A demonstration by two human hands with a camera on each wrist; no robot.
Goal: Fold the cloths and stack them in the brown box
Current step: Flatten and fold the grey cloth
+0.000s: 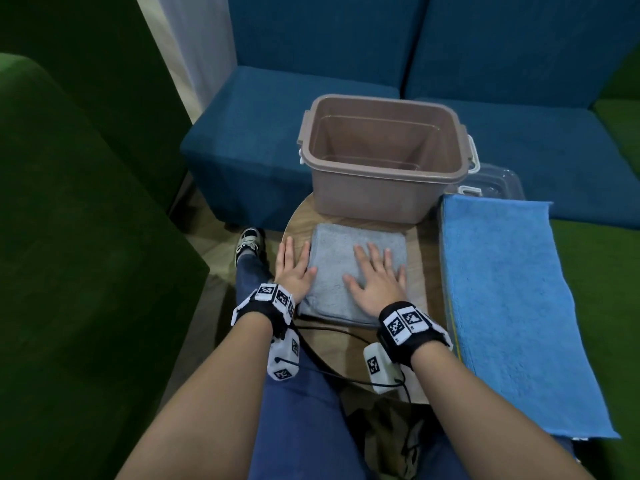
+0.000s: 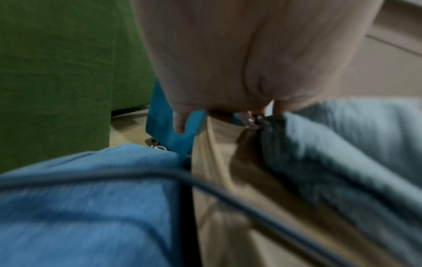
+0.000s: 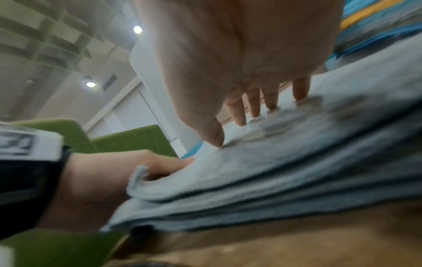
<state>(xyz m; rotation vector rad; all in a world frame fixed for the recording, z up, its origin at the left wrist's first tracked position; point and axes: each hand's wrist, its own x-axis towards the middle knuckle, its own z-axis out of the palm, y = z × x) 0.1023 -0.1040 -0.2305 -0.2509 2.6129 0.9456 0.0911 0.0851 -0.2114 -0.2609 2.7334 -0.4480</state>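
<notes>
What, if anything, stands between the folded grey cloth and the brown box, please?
Nothing visible does. The grey cloth lies on the table just in front of the brown box, which is open and looks empty. Only its front wall must be cleared.

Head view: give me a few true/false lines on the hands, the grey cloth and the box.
1. The brown box has cloths in it. False: its inside shows bare.
2. The right hand lies flat on the grey cloth. True.
3. The left hand grips the box handle. False: it lies at the grey cloth's left edge, fingers straight.
4. The blue cloths lie to the right of the grey cloth. True.
5. The grey cloth is spread out in one layer. False: it is folded into a thick square.
</notes>
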